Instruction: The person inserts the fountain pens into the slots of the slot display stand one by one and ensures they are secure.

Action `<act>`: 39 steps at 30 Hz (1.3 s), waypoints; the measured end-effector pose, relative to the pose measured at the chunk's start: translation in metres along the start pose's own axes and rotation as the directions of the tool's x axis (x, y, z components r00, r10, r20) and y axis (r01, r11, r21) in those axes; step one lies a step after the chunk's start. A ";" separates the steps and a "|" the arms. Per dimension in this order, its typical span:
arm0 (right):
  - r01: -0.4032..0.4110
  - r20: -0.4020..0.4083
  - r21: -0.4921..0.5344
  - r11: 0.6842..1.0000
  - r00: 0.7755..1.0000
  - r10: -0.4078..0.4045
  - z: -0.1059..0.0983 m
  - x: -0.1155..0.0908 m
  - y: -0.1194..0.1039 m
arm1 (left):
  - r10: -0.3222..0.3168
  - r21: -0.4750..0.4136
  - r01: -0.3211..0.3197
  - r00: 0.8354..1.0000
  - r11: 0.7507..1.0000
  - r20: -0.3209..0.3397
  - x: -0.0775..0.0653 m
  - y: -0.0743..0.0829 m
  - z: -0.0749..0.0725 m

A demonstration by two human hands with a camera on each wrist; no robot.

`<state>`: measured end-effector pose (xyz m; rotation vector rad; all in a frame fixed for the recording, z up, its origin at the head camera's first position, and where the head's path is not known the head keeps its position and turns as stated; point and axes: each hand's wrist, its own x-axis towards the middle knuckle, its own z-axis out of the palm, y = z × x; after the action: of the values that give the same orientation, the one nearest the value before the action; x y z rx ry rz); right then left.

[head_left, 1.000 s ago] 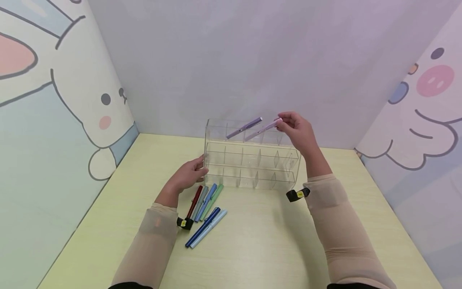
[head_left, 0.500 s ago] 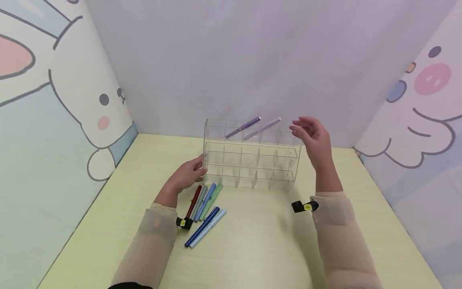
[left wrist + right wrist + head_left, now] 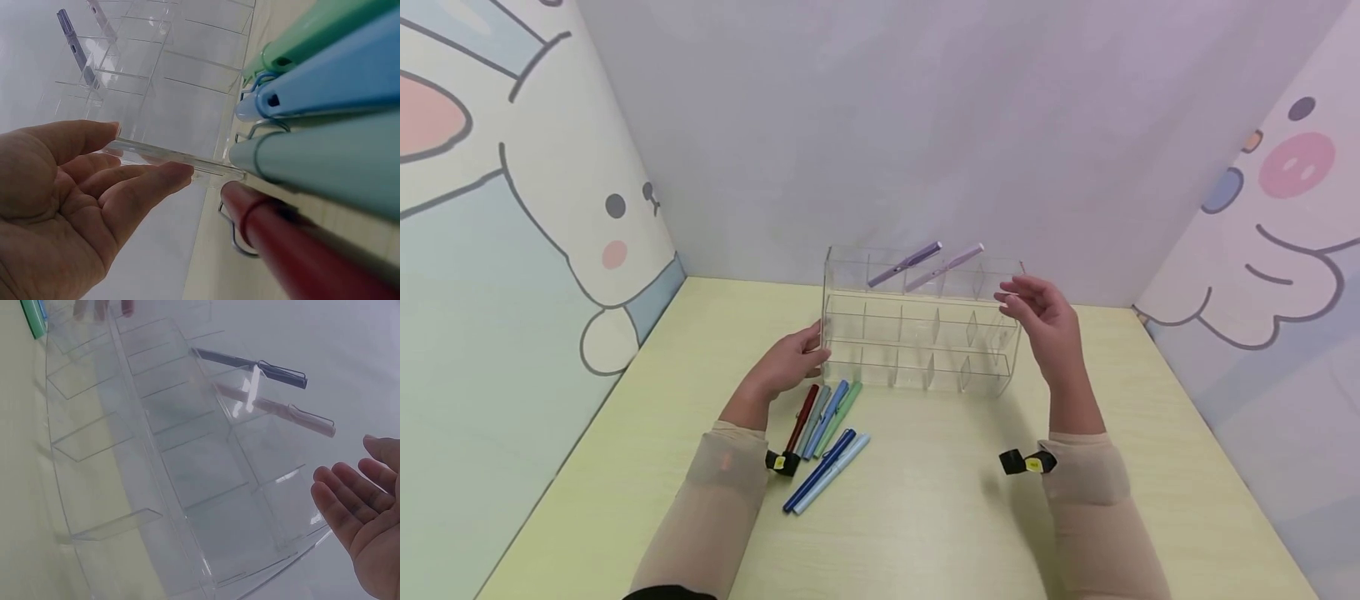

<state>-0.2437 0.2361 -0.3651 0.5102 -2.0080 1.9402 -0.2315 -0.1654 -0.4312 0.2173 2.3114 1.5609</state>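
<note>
A clear acrylic pen rack (image 3: pixel 917 333) with three stepped tiers of compartments stands on the table. My left hand (image 3: pixel 788 364) grips its left side panel, thumb on one face and fingers on the other, as the left wrist view shows. In the top tier lean a dark purple pen (image 3: pixel 906 265) and a pale lilac pen (image 3: pixel 945 267), both tilted to the right. My right hand (image 3: pixel 1047 321) holds nothing, its fingers relaxed beside the rack's upper right end. In the right wrist view the lilac pen (image 3: pixel 275 409) lies nearer to that hand than the purple one.
In front of the left hand lie a dark red pen (image 3: pixel 802 418), a grey-green pen (image 3: pixel 814 422), a blue pen (image 3: pixel 826 421) and a green pen (image 3: pixel 838 421). Nearer still are a navy pen (image 3: pixel 820 472) and a pale blue pen (image 3: pixel 832 475). Walls enclose the table's back and sides.
My right hand has let go of the lilac pen, drawn away to the right, then come lower towards the rack's right end. The left hand has stayed on the rack.
</note>
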 end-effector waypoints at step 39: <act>0.000 0.654 -0.390 0.921 0.704 0.277 0.119 -0.050 0.023 | 0.004 -0.012 -0.004 1.000 1.000 0.010 0.002 -0.001 -0.001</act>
<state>-0.2061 0.1198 -0.4126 1.1616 -2.8724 1.4834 -0.2340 -0.1659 -0.4320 0.2262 2.2949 1.5716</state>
